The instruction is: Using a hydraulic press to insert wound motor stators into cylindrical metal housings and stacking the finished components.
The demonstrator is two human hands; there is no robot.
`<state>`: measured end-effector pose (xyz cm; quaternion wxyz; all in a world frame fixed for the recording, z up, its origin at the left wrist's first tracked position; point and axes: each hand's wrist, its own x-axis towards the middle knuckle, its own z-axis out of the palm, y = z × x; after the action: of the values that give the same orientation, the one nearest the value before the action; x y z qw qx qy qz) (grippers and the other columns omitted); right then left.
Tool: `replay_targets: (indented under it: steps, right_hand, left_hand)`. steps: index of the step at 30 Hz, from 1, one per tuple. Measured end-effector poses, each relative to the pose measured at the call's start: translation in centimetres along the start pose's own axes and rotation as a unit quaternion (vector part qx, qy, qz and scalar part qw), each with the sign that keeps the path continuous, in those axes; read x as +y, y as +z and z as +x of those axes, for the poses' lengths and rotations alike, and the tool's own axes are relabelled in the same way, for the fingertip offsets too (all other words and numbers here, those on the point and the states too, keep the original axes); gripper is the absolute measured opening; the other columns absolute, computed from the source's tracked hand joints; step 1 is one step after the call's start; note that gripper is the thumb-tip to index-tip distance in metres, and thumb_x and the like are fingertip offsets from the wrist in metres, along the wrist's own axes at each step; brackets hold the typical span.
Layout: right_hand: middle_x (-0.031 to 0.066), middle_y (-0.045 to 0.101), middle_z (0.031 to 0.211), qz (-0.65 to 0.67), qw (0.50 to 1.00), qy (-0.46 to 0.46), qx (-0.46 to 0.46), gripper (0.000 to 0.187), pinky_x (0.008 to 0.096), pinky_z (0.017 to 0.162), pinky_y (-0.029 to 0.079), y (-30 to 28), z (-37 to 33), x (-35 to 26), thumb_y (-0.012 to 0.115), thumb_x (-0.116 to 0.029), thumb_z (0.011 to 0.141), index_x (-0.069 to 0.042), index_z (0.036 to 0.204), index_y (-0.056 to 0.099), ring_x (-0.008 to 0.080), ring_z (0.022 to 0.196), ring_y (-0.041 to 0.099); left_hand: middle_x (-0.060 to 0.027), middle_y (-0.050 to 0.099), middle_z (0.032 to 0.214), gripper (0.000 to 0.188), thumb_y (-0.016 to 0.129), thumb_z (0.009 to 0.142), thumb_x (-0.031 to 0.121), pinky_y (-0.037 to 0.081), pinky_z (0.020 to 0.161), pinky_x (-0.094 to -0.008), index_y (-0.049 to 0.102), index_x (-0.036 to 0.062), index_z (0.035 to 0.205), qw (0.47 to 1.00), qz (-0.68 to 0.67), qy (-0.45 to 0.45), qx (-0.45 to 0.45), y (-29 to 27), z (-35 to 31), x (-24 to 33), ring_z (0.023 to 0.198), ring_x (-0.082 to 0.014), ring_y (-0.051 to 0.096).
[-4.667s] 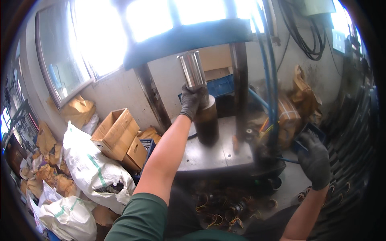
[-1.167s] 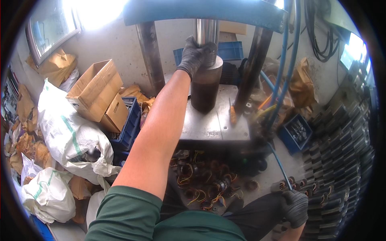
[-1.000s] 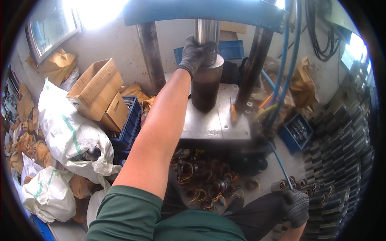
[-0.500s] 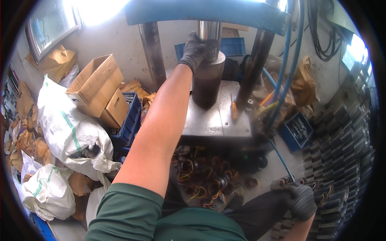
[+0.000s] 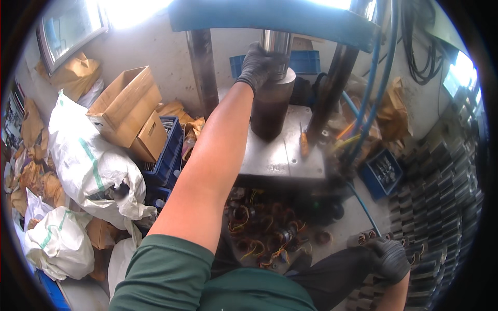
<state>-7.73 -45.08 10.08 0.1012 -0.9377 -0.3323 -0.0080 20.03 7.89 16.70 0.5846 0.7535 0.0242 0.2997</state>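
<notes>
My left hand, in a dark grey glove, reaches up and grips the side of a shiny metal cylinder under the press's blue crossbeam. Below it a thick, darker steel cylinder block stands upright on the press's metal bed. The fingers go partly out of sight behind the shiny piece. At the lower right my right hand, gloved too, is closed around the near end of a thin blue lever rod, beside my right knee. A screwdriver with an orange handle lies on the bed.
Wire-trailing motor stators are heaped on the floor below the bed. Stacked metal cores line the right side, near a blue bin. White sacks, cardboard boxes and a blue crate crowd the left. Hoses hang at right.
The view has shifted slightly, so the press sits a little farther right and lower. Both hands keep their holds on the shiny cylinder and the lever rod.
</notes>
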Motion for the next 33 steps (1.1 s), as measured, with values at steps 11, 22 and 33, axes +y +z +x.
replay_targets:
  steps: [11, 22, 33]
  right_hand:
    - [0.0194, 0.072, 0.094, 0.027, 0.995, 0.041, -0.090, 0.027, 0.0457, 0.077, 0.057, -0.2, 0.2, 0.1, 0.068, -0.017, 0.083, -0.006, 0.107, 0.074, 0.0400, 0.086, 0.071]
    - [0.0190, 0.071, 0.086, 0.063, 0.997, 0.048, -0.013, 0.030, 0.0449, 0.074, 0.056, 0.0, 1.3, 0.6, 0.071, -0.008, 0.079, -0.005, 0.108, 0.074, 0.0388, 0.081, 0.070]
    - [0.0197, 0.073, 0.090, 0.120, 0.980, 0.157, -0.006, 0.028, 0.0429, 0.078, 0.056, -0.9, 1.0, 0.0, 0.069, -0.014, 0.083, -0.005, 0.110, 0.075, 0.0370, 0.083, 0.072]
  left_hand:
    - [-0.0216, 0.074, 0.103, 0.072, 0.094, 0.066, 0.032, 0.058, 0.086, -0.0361, 0.061, -0.0082, 0.117, 0.997, 0.063, -0.002, 0.051, -0.1, -0.4, 0.4, 0.094, -0.0267, 0.074]
    - [-0.0174, 0.071, 0.108, 0.071, 0.097, 0.068, 0.027, 0.054, 0.096, -0.0390, 0.056, -0.0005, 0.119, 0.997, 0.075, -0.018, 0.029, -1.1, 0.1, 0.0, 0.101, -0.0269, 0.071]
    - [-0.0204, 0.076, 0.094, 0.054, 0.092, 0.068, 0.029, 0.059, 0.081, -0.0366, 0.071, -0.0071, 0.102, 0.999, 0.042, 0.017, 0.022, -0.6, -0.4, 0.4, 0.088, -0.0253, 0.075]
